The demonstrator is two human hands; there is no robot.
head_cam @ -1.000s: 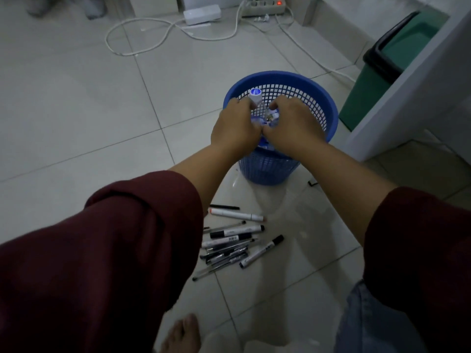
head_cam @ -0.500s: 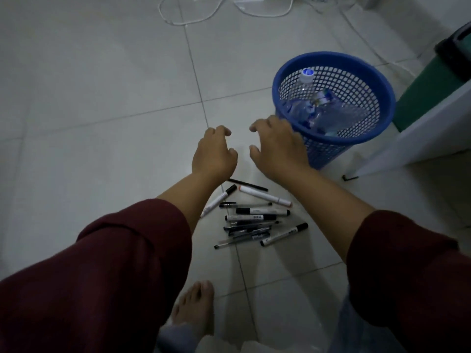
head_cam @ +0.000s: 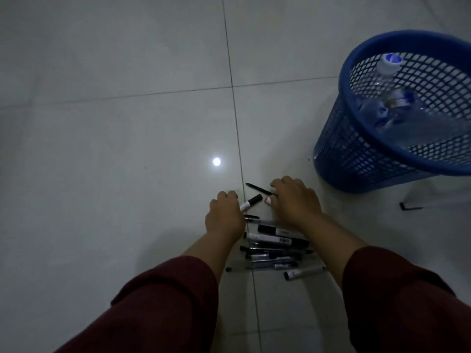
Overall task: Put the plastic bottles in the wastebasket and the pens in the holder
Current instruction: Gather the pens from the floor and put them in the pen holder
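Note:
A blue mesh wastebasket (head_cam: 356,154) stands at the right with clear plastic bottles (head_cam: 397,115) lying inside it. Several pens and markers (head_cam: 275,250) lie in a loose pile on the tiled floor between my forearms. My left hand (head_cam: 224,217) is closed around a white marker with a black cap (head_cam: 251,202), which sticks out from its fingers. My right hand (head_cam: 295,202) is curled down over a white pen with a reddish end (head_cam: 267,199), beside a thin black pen (head_cam: 257,188). No pen holder is in view.
A bright spot of reflected light (head_cam: 216,161) sits on the pale floor tiles left of my hands. A small black piece (head_cam: 404,206) lies on the floor at the right, below the basket. Dark red sleeves cover my forearms.
My hands have left the basket, where the bottles now lie, and dropped to the pens on the floor. The view has tilted down and left, and each hand has closed on a pen.

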